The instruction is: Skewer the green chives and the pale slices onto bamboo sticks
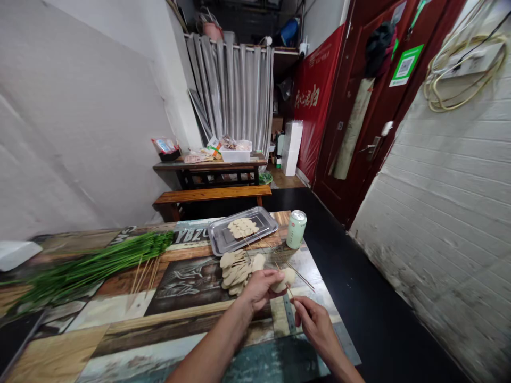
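My left hand (261,290) pinches a pale, flat food slice (285,279) whose exact kind I cannot make out. My right hand (313,318) is closed on a thin bamboo skewer (290,292), its tip at the slice; whether it has pierced through is unclear. Just left of my left hand lies a heap of similar pale slices (235,272) on the table. Beyond it, a metal tray (221,243) holds slices threaded on skewers (242,227), their sticks reaching over the near rim. Loose skewers (301,276) lie on the table right of the held slice.
A light green drink can (296,230) stands at the right table edge. Long green stalks (99,263) spread over the left side, with more skewers (146,274) beside them. A wooden bench (211,194) and another table (199,165) with packages stand behind.
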